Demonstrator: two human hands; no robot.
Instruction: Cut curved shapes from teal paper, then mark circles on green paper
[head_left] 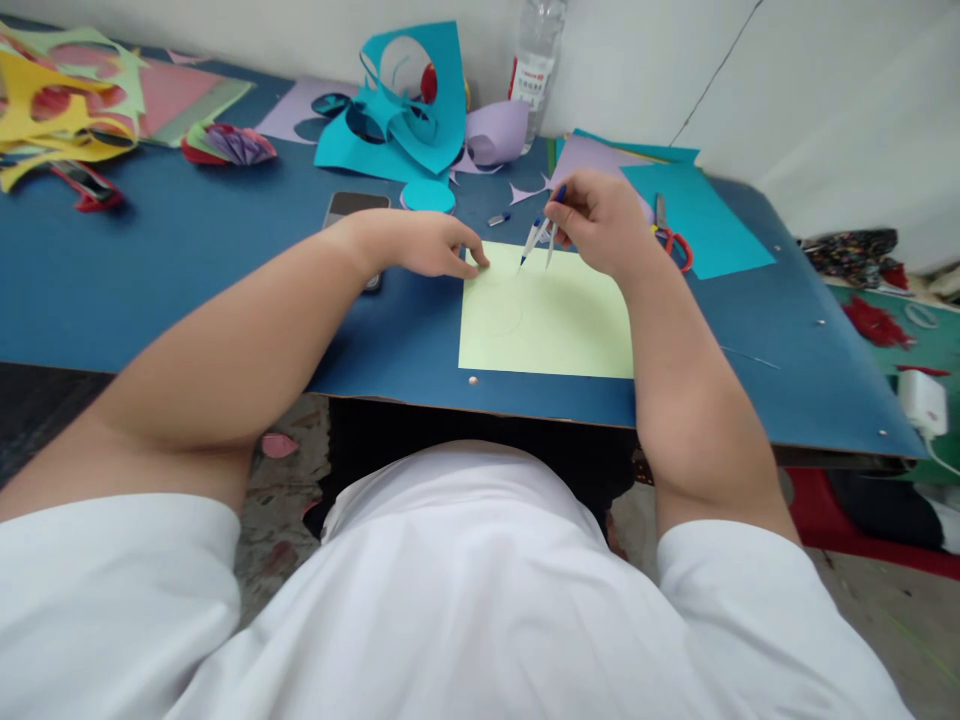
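Observation:
A pale green sheet of paper [555, 325] lies near the front edge of the blue table, with a faint circle drawn on its left part. My left hand [435, 245] rests at its upper left corner, fingers apart and fingertips touching the paper. Above the sheet's upper edge, my right hand [600, 215] pinches a drawing compass [534, 238] fitted with a blue-and-white pen. The compass points downward, its tips at or just over the paper; I cannot tell whether both touch. A small pen cap [499, 219] lies just beyond the sheet.
Beyond my left arm are a phone [360, 203], cyan paper circles [427, 196] and cut cyan scraps [397, 120]. A water bottle [534, 70] stands against the wall. Red-handled scissors [679, 248] lie on cyan paper [712, 220]. Farther left sit yellow scraps [45, 100] and a red stapler [88, 187].

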